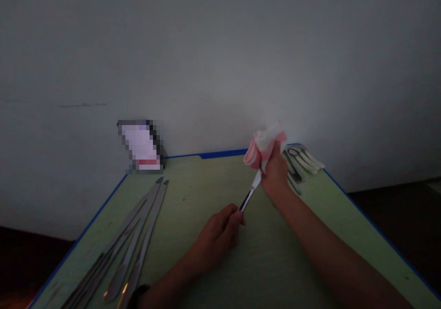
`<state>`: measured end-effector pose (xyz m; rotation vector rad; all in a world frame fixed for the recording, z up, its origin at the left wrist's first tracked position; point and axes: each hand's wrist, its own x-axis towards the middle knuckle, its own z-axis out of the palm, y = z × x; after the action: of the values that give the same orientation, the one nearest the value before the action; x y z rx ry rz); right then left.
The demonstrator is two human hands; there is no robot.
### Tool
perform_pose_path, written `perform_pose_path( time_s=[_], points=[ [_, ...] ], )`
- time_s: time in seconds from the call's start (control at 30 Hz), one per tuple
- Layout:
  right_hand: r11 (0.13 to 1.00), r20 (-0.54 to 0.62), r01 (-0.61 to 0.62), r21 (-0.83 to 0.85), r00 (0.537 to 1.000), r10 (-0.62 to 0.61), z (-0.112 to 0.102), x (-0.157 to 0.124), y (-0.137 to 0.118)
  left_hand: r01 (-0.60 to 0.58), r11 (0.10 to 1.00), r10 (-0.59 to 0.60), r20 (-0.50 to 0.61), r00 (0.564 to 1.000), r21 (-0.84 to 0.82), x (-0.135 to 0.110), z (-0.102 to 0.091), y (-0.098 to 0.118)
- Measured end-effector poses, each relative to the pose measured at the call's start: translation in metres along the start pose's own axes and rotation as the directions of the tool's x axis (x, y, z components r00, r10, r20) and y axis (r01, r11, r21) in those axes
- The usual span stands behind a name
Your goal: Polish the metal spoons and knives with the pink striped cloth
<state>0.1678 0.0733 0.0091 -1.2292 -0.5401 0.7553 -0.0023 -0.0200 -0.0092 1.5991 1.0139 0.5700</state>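
Observation:
My left hand [220, 231] is closed around the near end of a shiny metal table knife [248, 196], which slants up and away over the table. At its far end, my right hand [276, 171] grips a crumpled pink and white cloth [265, 145] wrapped about the knife. The cloth and fingers hide that end. Several more table knives [139, 226] lie loosely bunched on the left of the table, pointing away from me. Just beyond my right hand is a second group of metal cutlery [303, 159], partly covered by the hand.
The pale green table [193, 189] has a blue edge and stands against a plain grey wall [213, 60]. A phone-like device [143, 148], blurred out, leans on the wall at the back left corner. Dark floor [389, 208] shows to the right.

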Motion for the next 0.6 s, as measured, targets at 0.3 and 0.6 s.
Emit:
perform_pose_path(
  time_s=[0.3,0.6],
  points=[
    [0.972,0.214,0.023,-0.236,0.976,0.029,0.013,-0.052,0.027,-0.016,0.998,0.007,-0.168,0.986,-0.057,0.012,-0.004,-0.004],
    [0.943,0.398,-0.244,0.226,0.907,0.139,0.019,-0.045,0.008,-0.064,0.979,0.025,-0.195,0.981,-0.196,0.008,0.000,-0.001]
  ],
)
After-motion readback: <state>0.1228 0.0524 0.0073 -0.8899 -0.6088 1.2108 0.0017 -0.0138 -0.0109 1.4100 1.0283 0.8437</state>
